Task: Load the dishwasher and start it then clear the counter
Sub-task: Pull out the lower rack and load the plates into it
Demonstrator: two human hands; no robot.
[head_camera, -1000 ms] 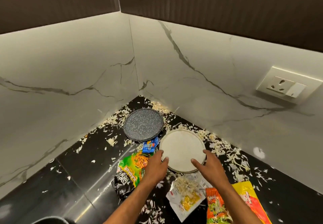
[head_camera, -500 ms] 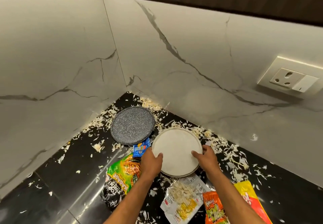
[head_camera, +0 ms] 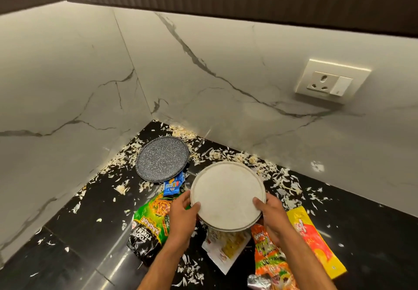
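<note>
The marble wall (head_camera: 226, 81) wraps a corner, pale with dark veins, and below it runs the black glossy surface (head_camera: 74, 255), strewn with pale shreds (head_camera: 228, 157) that gather thickest along the foot of the wall. Near the middle of the view the white plate (head_camera: 227, 197) is gripped at its near rim from both sides, its near edge tipped up over the wrappers below; whether its far edge touches the surface cannot be told. The left hand (head_camera: 182, 216) grasps the plate's near-left edge, thumb laid over the rim and fingers curled underneath. The right hand (head_camera: 272, 214) grasps the near-right edge the same way, thumb on top, so the plate sits between the two hands and just beyond them. To the left and farther back, toward the corner, a dark speckled plate (head_camera: 162, 161) lies flat on the surface, apart from the white one. Left of the left wrist lies a green and black snack bag (head_camera: 149, 226); right of the right forearm lies a yellow and red packet (head_camera: 316, 244), with an orange packet (head_camera: 267, 251) just beside it. A clear torn wrapper (head_camera: 226, 247) lies under the plate's near edge. On the wall at right sits a socket and switch plate (head_camera: 331, 81). A small blue wrapper (head_camera: 173, 184) lies between the two plates.
</note>
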